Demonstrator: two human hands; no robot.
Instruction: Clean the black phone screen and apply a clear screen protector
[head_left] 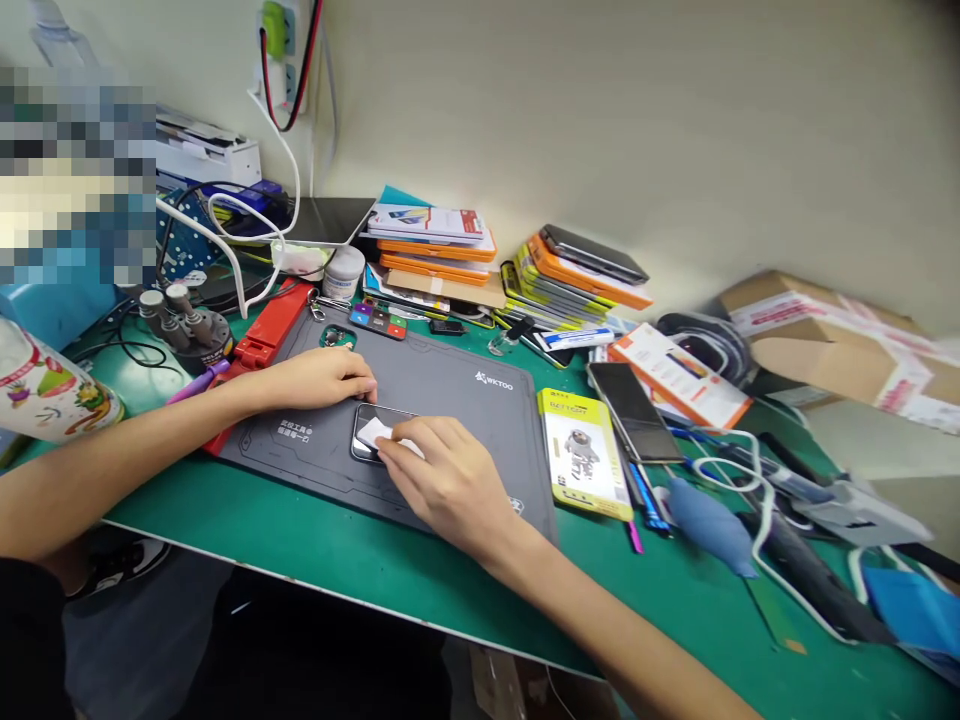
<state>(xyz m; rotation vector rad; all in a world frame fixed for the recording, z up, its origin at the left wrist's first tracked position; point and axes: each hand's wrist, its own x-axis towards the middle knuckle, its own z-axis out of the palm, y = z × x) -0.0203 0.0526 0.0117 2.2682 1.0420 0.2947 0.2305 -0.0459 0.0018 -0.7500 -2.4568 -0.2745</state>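
A phone (363, 446) with a dark glossy screen lies flat on a grey work mat (465, 420). My right hand (457, 480) pinches a small white wipe (371, 431) and presses it against the phone's screen. The fingers cover part of the wipe and the phone's right end. My left hand (330, 378) rests on the mat just beyond the phone's upper left corner, fingers loosely bent and holding nothing that I can see. A small green circuit board (337, 338) lies behind it.
A red holder (274, 325) borders the mat's left edge. Rightward lie a yellow battery package (585, 450), another phone (634, 410) and a blue air blower (709, 522). Stacked boxes (435, 250) stand along the wall. A patterned cup (52, 390) is at left.
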